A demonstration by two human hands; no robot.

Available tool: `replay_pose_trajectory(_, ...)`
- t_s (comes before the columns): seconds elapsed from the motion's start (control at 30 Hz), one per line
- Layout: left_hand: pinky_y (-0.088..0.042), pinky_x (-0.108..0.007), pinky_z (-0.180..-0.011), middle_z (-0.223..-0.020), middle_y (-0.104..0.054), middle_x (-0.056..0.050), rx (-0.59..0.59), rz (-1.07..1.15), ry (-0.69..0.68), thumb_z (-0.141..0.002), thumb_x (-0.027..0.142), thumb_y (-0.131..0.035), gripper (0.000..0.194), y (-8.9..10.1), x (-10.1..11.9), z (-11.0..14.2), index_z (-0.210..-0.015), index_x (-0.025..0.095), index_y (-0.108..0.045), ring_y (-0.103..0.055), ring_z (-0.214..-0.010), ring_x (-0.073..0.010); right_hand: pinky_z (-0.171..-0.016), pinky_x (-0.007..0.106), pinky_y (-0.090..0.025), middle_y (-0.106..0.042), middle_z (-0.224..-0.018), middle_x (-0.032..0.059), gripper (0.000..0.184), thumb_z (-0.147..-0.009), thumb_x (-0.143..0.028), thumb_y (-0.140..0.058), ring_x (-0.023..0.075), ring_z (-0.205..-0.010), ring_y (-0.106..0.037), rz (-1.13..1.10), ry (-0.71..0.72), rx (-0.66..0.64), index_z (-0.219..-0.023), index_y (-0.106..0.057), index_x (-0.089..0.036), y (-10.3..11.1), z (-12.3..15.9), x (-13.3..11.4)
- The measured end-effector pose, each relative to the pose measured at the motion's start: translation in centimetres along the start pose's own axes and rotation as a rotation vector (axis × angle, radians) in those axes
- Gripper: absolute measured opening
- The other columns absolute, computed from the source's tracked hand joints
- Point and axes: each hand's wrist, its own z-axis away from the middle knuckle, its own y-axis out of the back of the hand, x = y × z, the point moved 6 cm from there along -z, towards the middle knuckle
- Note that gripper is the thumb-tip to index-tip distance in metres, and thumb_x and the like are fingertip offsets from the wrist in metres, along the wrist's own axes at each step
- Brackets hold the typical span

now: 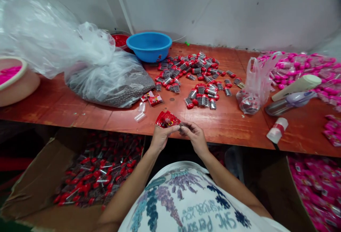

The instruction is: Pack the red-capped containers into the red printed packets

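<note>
Just in front of the table's front edge, my left hand is closed on small red printed cards with a round pattern. My right hand meets it, thumb and fingers pinched at the cards' right end around something small and dark, mostly hidden by the fingers. Two clear empty tubes lie beyond my left hand. Behind them are more red printed cards. Farther back spreads a heap of small red-capped clear containers with dark contents.
A clear bag of dark beads and a blue basin stand at the back left. To the right are a small plastic bag, a bottle, a white roll and pink packs. Below left, a carton holds red-capped pieces.
</note>
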Motion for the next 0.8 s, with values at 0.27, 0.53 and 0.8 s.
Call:
replay_pose_trajectory(0.27, -0.051, -0.025, -0.06, -0.067, -0.063, 0.002, 0.051, -0.049, -0.005, -0.057, 0.02, -0.08, 0.024, -0.2, 0.4, -0.1, -0.074, 0.015, -0.063, -0.059, -0.059, -0.0122, -0.07, 0.029, -0.054, -0.068, -0.095, 0.003, 0.03, -0.079, -0.033, -0.065, 0.0164, -0.082, -0.063, 0.141, 0.103, 0.055, -0.108, -0.062, -0.022, 0.5, 0.2, -0.3)
replay_pose_trajectory(0.53, -0.045, -0.021, -0.049, -0.058, -0.06, 0.001, 0.025, -0.208, 0.016, -0.057, 0.026, -0.081, 0.024, -0.9, -0.4, -0.3, -0.067, 0.013, -0.063, -0.054, -0.05, -0.0103, -0.077, 0.032, -0.053, -0.067, -0.1, 0.004, 0.034, -0.083, -0.033, -0.061, 0.0173, -0.087, -0.064, 0.261, 0.15, 0.062, -0.116, -0.057, -0.024, 1.2, 0.4, -0.1)
replay_pose_trajectory(0.8, -0.053, -0.027, -0.066, -0.078, -0.07, -0.004, 0.011, -0.09, 0.032, -0.06, 0.022, -0.08, 0.025, -1.4, -1.2, 0.4, -0.08, 0.014, -0.069, -0.064, -0.069, -0.0161, -0.066, 0.026, -0.052, -0.065, -0.086, -0.0001, 0.035, -0.078, -0.032, -0.066, 0.013, -0.071, -0.061, 0.071, 0.068, 0.065, -0.111, -0.057, -0.024, 1.7, -0.1, -0.2)
